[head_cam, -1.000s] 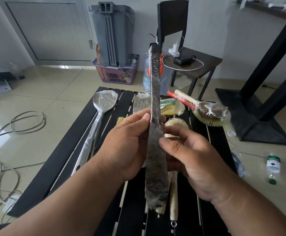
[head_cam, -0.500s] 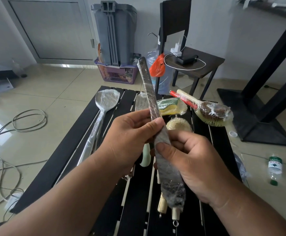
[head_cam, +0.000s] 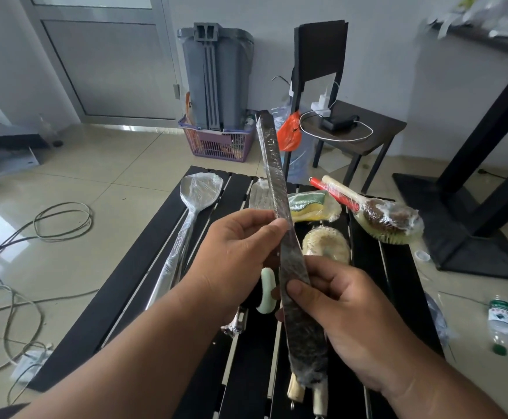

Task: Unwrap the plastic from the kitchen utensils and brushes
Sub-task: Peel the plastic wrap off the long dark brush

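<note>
A long dark brush wrapped in clear plastic (head_cam: 280, 189) is held up over the black slatted table (head_cam: 143, 273), its narrow end leaning away to the upper left. My left hand (head_cam: 234, 258) pinches its middle with fingertips and thumb. My right hand (head_cam: 346, 316) grips the thicker bristled part lower down, thumb across the wrap. On the table lie a wrapped metal spoon (head_cam: 195, 195), a wrapped sponge (head_cam: 310, 207), a round pale scrubber (head_cam: 326, 243) and wrapped brushes with red and wooden handles (head_cam: 379, 216).
Wooden brush handles (head_cam: 295, 391) poke out under the held brush near the table's front. A pale green item (head_cam: 267, 291) lies below my left hand. On the floor are cables (head_cam: 50, 219), a plastic bottle (head_cam: 502, 325), a purple basket (head_cam: 219, 143) and a dark chair (head_cam: 346, 128).
The brush's far end has tipped further toward the left. Both hands kept their hold and shifted only slightly.
</note>
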